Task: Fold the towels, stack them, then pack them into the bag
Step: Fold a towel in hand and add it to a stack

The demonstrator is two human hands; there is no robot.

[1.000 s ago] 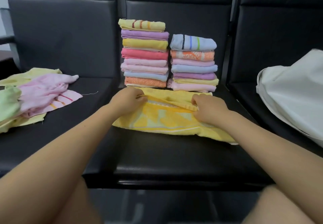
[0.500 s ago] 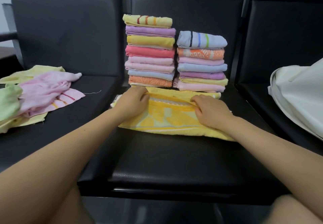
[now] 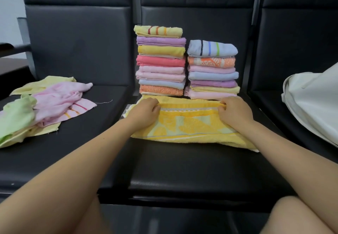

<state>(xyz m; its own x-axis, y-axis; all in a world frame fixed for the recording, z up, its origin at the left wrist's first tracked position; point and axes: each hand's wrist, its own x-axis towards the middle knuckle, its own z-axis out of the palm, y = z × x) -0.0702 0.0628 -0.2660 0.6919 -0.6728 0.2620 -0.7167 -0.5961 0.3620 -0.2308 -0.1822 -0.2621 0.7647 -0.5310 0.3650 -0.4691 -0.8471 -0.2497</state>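
Two stacks (image 3: 184, 63) of folded towels stand side by side at the back of the middle seat (image 3: 182, 169), so we judge the folding well along but not done: a loose pile (image 3: 42, 106) waits on the seat to our left, and the white bag (image 3: 314, 102) lies unpacked on the seat to our right. The step in hand is folding the yellow towel (image 3: 188, 126), which lies flat on the middle seat just in front of the stacks. Our left hand (image 3: 146, 113) and right hand (image 3: 234, 113) each pinch its far edge, fingers curled on the hem, which is lifted a little off the layer beneath. Next, we judge, both hands must bring that edge toward us evenly, matching it to the near edge, then press the fold flat. Uneven pulling would skew the corners.
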